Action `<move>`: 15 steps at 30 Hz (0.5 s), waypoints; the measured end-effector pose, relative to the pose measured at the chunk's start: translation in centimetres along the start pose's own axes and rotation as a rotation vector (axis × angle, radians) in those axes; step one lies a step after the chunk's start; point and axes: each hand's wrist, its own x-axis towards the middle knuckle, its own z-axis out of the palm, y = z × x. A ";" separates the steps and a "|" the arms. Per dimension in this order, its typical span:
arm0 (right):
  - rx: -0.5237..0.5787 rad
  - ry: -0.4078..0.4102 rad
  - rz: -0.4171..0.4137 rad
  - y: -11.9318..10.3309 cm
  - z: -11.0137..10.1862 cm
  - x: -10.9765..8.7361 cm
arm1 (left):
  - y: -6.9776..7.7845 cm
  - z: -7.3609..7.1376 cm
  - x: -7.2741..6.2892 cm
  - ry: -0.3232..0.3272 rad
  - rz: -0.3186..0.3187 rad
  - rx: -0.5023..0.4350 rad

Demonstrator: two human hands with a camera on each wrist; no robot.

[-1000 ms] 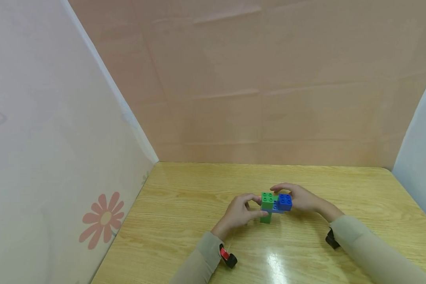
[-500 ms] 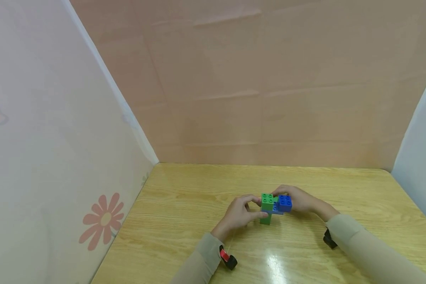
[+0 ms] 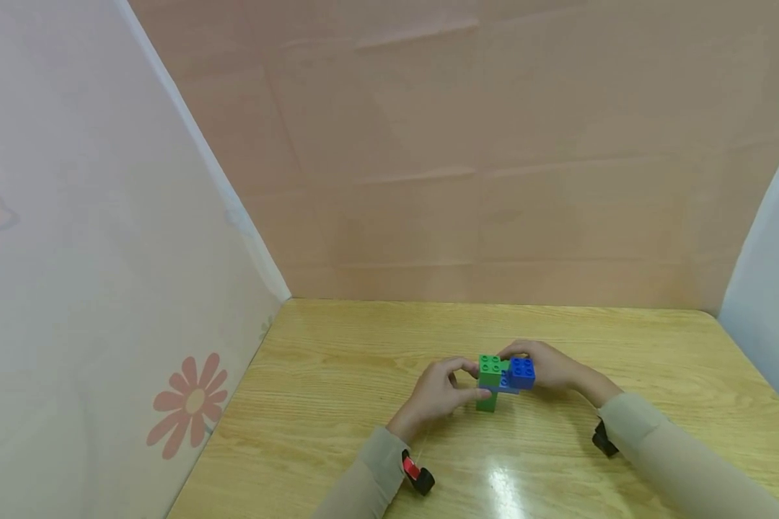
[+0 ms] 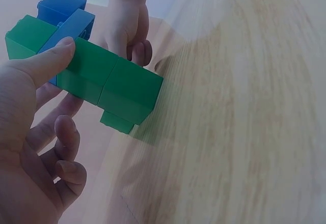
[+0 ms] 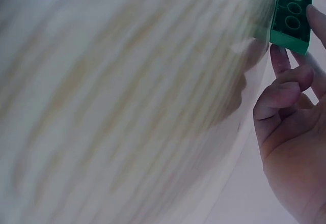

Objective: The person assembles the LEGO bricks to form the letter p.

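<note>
Several studded toy bricks are joined into one build. In the head view a green brick (image 3: 490, 371) tops it, with a dark blue brick (image 3: 522, 373) to the right on a flatter blue brick (image 3: 510, 389). Below shows a green brick column (image 4: 104, 76). My left hand (image 3: 436, 395) grips the build from the left, thumb on its near side, the other fingertips mostly hidden behind. From behind on the right, my right hand (image 3: 554, 366) pinches a green brick (image 5: 290, 15), whose hollow underside faces the right wrist camera. The blue brick partly covers those fingers in the head view.
The bricks are over a wooden table (image 3: 337, 404) that reflects a bright light near its front. A brown sheet (image 3: 389, 180) rises along the back edge. A pale flower-printed wall (image 3: 104, 288) borders the left, another pale wall (image 3: 772, 288) the right.
My right hand's fingers have come down and drawn in against the back of the bricks, where they stay. My left hand and the build have hardly moved.
</note>
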 end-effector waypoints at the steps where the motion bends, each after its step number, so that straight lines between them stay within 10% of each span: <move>1: 0.008 -0.001 0.005 0.1 0.0 0.0 | 0.0 0.0 0.0 -0.001 -0.001 -0.001; 15: 0.071 -0.016 0.037 0.4 0.1 0.0 | 0.2 0.0 0.0 -0.004 -0.026 -0.004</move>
